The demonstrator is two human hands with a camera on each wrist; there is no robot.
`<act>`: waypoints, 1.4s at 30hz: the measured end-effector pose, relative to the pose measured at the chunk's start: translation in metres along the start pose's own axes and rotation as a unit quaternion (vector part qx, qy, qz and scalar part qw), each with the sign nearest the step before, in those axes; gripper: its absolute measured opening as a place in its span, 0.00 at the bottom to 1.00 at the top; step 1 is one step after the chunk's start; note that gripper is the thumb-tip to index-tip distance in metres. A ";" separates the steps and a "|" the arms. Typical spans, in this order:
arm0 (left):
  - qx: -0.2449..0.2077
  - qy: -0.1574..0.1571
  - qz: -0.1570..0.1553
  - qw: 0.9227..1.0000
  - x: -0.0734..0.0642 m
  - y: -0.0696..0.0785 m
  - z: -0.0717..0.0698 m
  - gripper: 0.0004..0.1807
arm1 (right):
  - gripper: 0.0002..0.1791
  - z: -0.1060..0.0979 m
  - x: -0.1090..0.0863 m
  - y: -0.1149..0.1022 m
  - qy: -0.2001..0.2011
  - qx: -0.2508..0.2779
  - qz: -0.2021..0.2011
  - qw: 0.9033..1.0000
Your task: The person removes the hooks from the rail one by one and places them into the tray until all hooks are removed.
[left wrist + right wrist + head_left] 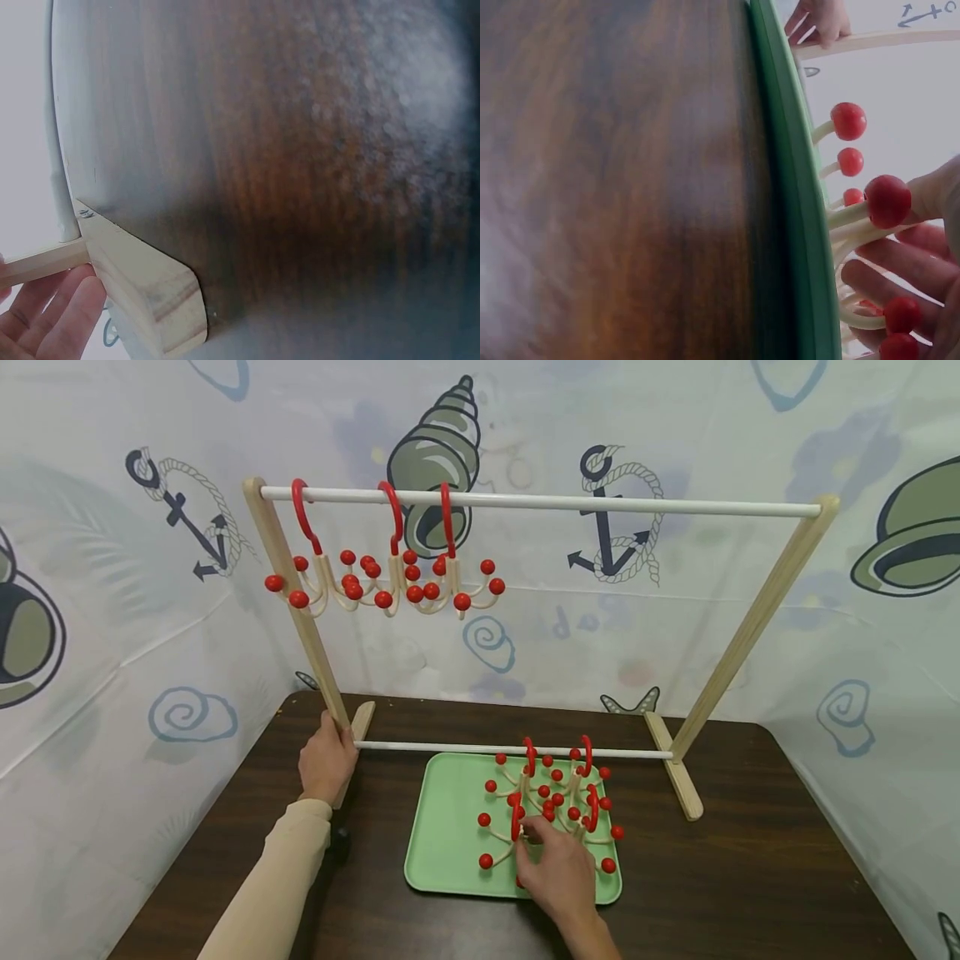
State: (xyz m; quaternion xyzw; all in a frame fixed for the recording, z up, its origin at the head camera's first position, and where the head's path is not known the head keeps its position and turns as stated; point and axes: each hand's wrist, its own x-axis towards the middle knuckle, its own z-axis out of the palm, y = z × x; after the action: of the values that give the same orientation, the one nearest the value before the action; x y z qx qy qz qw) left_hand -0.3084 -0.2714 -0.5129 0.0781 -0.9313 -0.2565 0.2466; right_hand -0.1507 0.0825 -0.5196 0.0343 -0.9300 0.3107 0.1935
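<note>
My left hand [328, 762] grips the lower part of the rack's left wooden post [300, 622], just above its foot [150, 292]. In the left wrist view, its fingers [71, 319] curl behind the post. Over the green tray [442, 827], my right hand [558, 868] pinches the stem of a hanger with a red hook [516, 818] and pale curved arms tipped with red balls [887, 201]. That hanger is at the tray's near side, partly hidden by the hand. Several like hangers [576, 781] crowd beside it on the tray.
Three more hangers [396, 527] hang at the left of the white top rail [637, 505]. A lower white rail [420, 746] runs behind the tray, between the feet. The right post [757, 627] stands on its own foot [678, 777] on the dark wooden table [765, 877].
</note>
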 end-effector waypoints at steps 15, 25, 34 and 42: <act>-0.002 -0.004 -0.007 1.000 -0.001 -0.003 -0.001 0.14 | 0.13 -0.007 -0.009 -0.004 0.004 -0.010 0.062 0.998; 0.000 0.002 -0.002 1.000 0.002 0.000 -0.002 0.13 | 0.17 -0.040 -0.011 -0.019 0.013 0.005 0.075 0.997; -0.001 -0.001 -0.001 1.000 0.003 0.000 0.001 0.13 | 0.15 -0.084 0.005 -0.037 0.049 0.108 0.048 0.992; -0.001 -0.007 -0.007 1.000 0.001 -0.001 0.002 0.13 | 0.13 -0.115 0.036 -0.048 0.084 0.175 -0.052 0.980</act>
State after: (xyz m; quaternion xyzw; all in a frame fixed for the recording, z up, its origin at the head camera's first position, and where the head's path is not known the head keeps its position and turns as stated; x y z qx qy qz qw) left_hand -0.3103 -0.2712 -0.5143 0.0825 -0.9322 -0.2597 0.2383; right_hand -0.1365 0.1135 -0.3943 0.0899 -0.8385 0.4601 0.2779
